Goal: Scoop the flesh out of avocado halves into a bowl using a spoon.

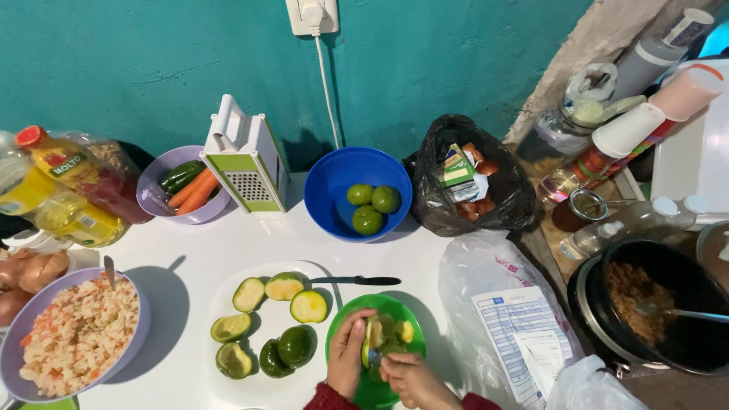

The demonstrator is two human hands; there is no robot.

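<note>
Avocado half (371, 334) sits in our left hand (349, 351), fingers curled around it, over the green bowl (395, 307). Our right hand (406, 377) pinches a tool at the flesh; we cannot tell which tool. Beside them, 6 cut pieces lie on a white plate (262, 383). Behind, a black bag (471, 178) holds a green carton (457, 165), and 2 yellow oil bottles (57, 193) stand far left.

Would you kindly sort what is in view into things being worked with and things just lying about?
In use:
left hand
right hand
avocado half
green bowl
avocado pieces
white board
knife

Lying about:
grater
blue bowl of limes
oil bottle
rice bowl
black bag
</note>
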